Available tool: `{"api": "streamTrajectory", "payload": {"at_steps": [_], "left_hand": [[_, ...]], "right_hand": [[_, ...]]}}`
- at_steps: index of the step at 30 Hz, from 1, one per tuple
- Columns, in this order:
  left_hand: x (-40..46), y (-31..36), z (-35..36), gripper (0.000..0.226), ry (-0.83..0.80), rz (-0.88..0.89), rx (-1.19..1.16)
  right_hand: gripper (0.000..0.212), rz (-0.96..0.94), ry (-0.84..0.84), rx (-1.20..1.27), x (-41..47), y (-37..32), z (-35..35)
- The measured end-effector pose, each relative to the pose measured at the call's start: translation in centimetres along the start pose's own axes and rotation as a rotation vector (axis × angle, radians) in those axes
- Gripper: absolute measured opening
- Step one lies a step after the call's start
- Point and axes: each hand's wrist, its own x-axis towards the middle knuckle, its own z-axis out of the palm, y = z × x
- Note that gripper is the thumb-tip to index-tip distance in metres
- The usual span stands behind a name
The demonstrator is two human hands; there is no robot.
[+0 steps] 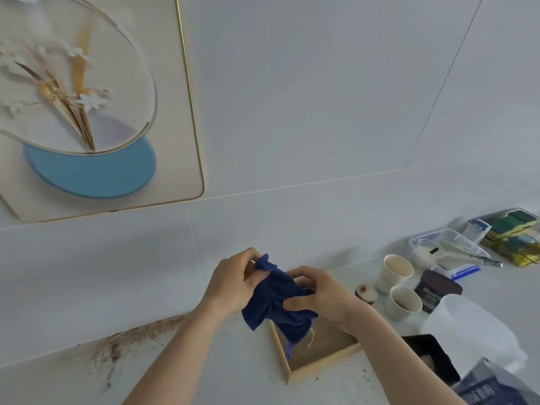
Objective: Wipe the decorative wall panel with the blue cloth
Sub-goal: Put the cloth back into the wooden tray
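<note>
Right now we hold the blue cloth [277, 302] bunched up between our two hands, low in the middle of the view and just above the tabletop [228, 372]. Our left hand [233, 283] pinches the top corner of the cloth with its fingers curled in. Our right hand [318, 296] grips the other side, with the thumb pressed on the cloth and the fingers wrapped around it. One end of the cloth hangs down over a small wooden tray [318, 358] that sits on the tabletop under our hands.

Up on the wall to the left is the decorative wall panel [181, 159], well apart from the cloth. It has a thin gold edge, a blue round shape at the bottom and white flowers with tan stems inside a clear oval.

Near the wall on the left, brown specks [117, 349] are spread over the tabletop.

To the right of our hands stand two paper cups [397, 273], one behind the other. A little brown round thing [365, 293] sits just beside them, and a dark jar [436, 289] is on their other side. Farther back we see a clear plastic box [447, 249] with tools lying on it, and a stack of green and yellow sponges [514, 235]. A white plastic jug [473, 331] is close to us on the right.
</note>
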Motion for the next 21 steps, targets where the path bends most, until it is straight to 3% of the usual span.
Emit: {"api": "streamTrajectory", "payload": {"at_steps": [6, 17, 21], "left_hand": [[2.1, -0.8, 7.0, 0.016, -0.007, -0.085, 0.076], [4.1, -4.5, 16.6, 0.010, -0.050, -0.252, 0.237], [3.7, -6.4, 19.6, 0.037, -0.128, -0.265, 0.333]], "right_hand": [[0.029, -0.027, 0.177, -0.364, 1.5, 5.2, -4.1], [0.032, -0.087, 0.273, -0.474, 4.3, 14.4, -4.6], [0.036, -0.078, 0.249, -0.574, 5.0, 17.8, -3.5]]}}
